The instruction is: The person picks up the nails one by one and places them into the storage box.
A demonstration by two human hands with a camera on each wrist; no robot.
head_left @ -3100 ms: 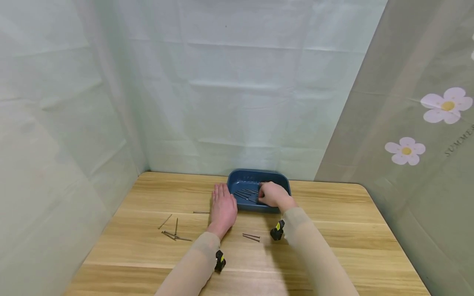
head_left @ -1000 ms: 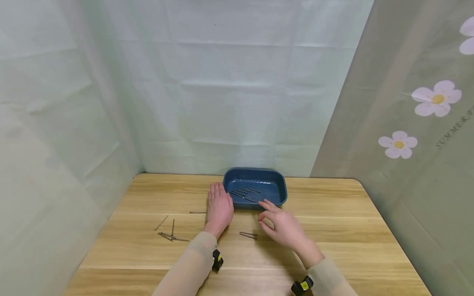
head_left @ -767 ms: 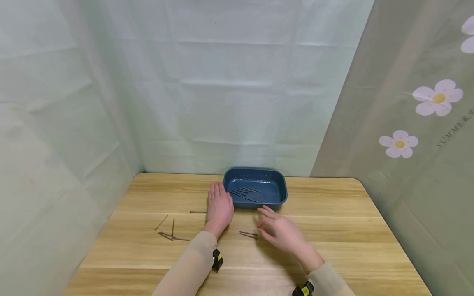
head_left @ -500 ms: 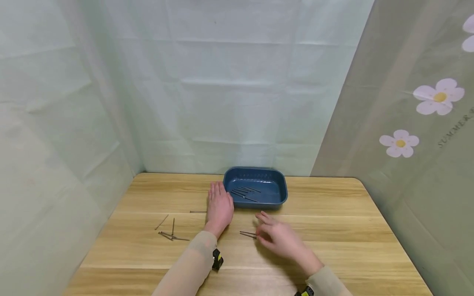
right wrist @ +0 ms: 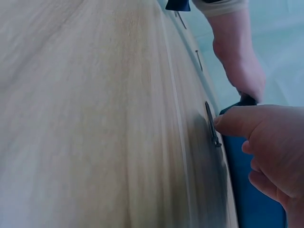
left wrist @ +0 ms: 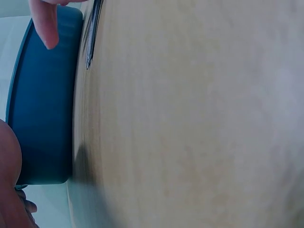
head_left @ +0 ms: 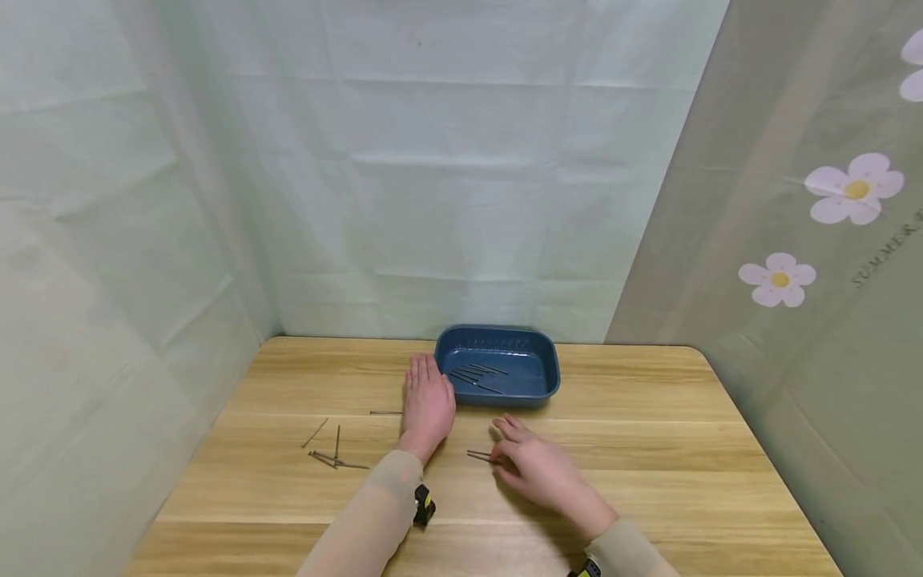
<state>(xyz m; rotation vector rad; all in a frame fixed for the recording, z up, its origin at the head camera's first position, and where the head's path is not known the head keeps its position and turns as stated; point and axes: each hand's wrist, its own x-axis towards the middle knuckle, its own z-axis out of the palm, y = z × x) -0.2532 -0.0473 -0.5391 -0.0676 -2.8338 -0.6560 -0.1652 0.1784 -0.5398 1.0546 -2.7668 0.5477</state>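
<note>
My left hand lies with straight fingers against the left end of a dark blue rectangular dish. Several thin metal nails rest inside that dish. In front of it, two nails lie side by side on the table, their right ends covered by my right hand. That hand's fingers are loosely bent, thumb and forefinger around the covered ends; in the right wrist view the thumb is close beside the nails. Whether it touches them is unclear. The left wrist view shows the nails' pointed ends on the wood.
To the left, several loose nails lie scattered on the wooden table. A single nail lies just left of my left hand. Pale curtains hang behind the table and at both sides.
My right hand left the dish, came back toward the front, then lowered and shifted left over the two nails. The left hand stays by the dish. The view shifted slightly.
</note>
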